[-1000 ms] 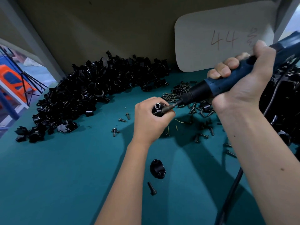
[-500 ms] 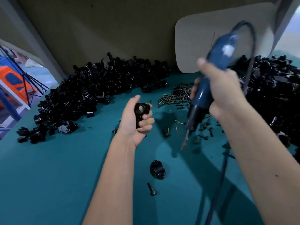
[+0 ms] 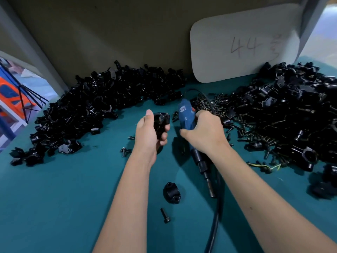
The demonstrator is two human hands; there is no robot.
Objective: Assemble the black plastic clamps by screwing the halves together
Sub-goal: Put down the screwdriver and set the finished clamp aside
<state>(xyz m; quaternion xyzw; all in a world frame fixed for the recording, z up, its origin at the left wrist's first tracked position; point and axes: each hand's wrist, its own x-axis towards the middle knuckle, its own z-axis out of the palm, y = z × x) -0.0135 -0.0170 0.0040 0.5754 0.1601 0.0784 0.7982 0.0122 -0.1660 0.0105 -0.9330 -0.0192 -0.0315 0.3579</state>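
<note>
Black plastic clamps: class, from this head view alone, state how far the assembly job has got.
Done: the left hand grips a joined clamp. In hand: the right hand holds the electric screwdriver, bit toward the person, touching no screw. Left: a loose clamp half and screw lie on the table, and large piles of parts remain.

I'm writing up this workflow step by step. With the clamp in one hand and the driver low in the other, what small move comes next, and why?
Probably let go of the blue screwdriver, since it already lies along the table under the right hand, while the left hand grips a clamp.
</note>
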